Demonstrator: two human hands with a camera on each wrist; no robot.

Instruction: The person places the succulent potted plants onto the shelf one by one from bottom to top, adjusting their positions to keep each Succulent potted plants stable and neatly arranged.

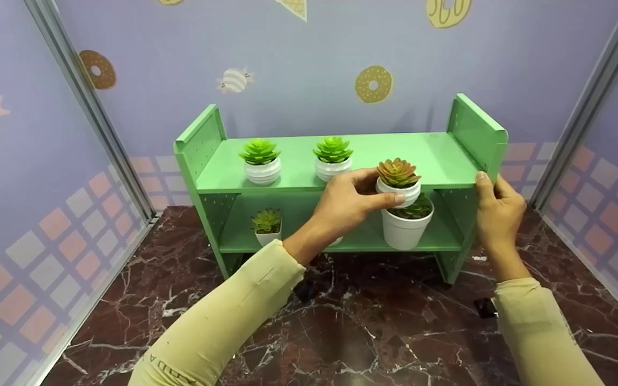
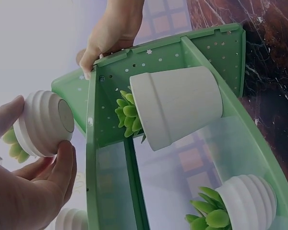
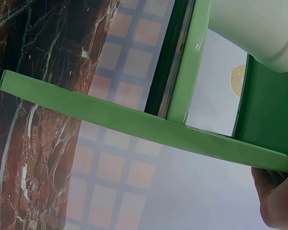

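My left hand point(image 1: 344, 201) grips a small white ribbed pot holding a reddish-green artificial succulent point(image 1: 398, 172). The left wrist view shows the underside of this pot point(image 2: 43, 123) between thumb and fingers, off the shelf and in front of the top board's edge. At the right end of the green two-tier shelf point(image 1: 480, 128), my right hand point(image 1: 499, 214) holds the side panel, thumb on its front edge. Only part of that hand point(image 3: 281, 196) shows in the right wrist view. Behind and below the held pot, a larger white pot point(image 1: 406, 230) stands on the lower tier.
Two bright green succulents in white ribbed pots, one on the left point(image 1: 262, 170) and one mid-shelf point(image 1: 332, 161), stand on the top tier. Below are a small square-looking pot point(image 1: 267, 228) and another ribbed pot point(image 2: 249, 203). The shelf stands on a dark red marbled surface point(image 1: 341, 332).
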